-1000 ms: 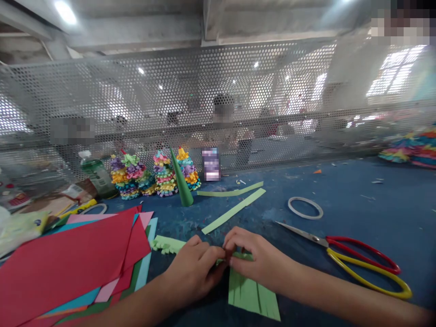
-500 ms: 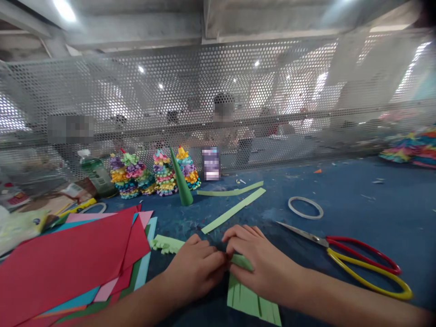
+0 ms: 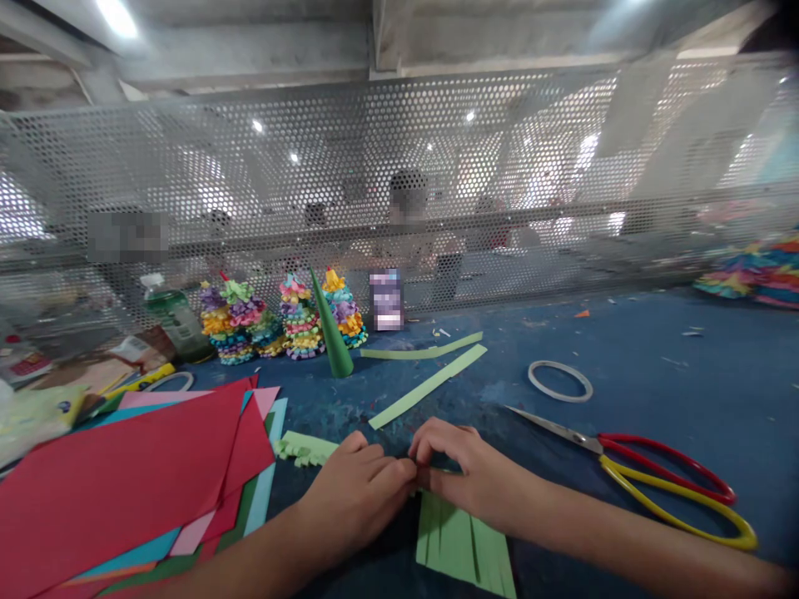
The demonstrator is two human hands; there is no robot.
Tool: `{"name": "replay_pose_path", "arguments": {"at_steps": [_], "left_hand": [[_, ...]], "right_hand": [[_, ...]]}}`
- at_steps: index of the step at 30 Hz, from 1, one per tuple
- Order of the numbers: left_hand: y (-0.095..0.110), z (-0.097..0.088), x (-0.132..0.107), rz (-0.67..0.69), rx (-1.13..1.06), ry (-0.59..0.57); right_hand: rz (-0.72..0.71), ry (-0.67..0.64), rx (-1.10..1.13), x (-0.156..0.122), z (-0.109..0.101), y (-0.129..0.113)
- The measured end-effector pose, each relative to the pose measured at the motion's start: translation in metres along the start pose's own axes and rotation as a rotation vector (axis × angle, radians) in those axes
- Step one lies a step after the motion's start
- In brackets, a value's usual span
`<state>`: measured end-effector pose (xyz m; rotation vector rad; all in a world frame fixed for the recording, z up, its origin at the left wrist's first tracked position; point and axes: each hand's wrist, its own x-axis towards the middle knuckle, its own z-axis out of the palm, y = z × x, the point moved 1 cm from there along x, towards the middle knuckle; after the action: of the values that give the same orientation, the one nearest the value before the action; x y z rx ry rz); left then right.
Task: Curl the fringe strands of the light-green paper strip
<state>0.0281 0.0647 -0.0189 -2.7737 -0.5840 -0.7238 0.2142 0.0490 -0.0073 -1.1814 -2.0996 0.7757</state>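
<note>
A light green paper strip with a cut fringe [image 3: 465, 549] lies in front of me, its flat tabs spreading below my right hand. Another stretch of light green paper with small curled tabs [image 3: 307, 448] comes out to the left of my left hand; both hands hide whatever joins the two. My left hand [image 3: 362, 491] is closed over the paper, thumb and forefinger together at its upper edge. My right hand [image 3: 459, 470] pinches at the same spot, fingertips meeting the left ones over the fringe. What exactly lies between the fingertips is hidden.
Scissors [image 3: 587, 441] and a tape roll [image 3: 560, 381] lie to the right. Two plain green strips [image 3: 428, 387] lie ahead. Behind stand a green paper cone [image 3: 334, 333], several fringed colourful cones [image 3: 300, 320] and a phone [image 3: 386, 299]. Coloured paper sheets [image 3: 137, 474] are stacked left.
My right hand's fingers have drawn in, and the bit of green paper that showed between them is out of sight. My left hand stays almost in place.
</note>
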Motion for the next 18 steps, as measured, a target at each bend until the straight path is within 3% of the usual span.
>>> {"name": "replay_pose_path", "arguments": {"at_steps": [7, 18], "left_hand": [[0.003, -0.001, 0.001, 0.036, 0.004, -0.004], [0.000, 0.007, 0.000, -0.056, 0.035, -0.014]], "right_hand": [[0.033, -0.053, 0.036, 0.000, 0.003, 0.007], [-0.160, 0.017, -0.397, -0.007, -0.003, -0.009]]}}
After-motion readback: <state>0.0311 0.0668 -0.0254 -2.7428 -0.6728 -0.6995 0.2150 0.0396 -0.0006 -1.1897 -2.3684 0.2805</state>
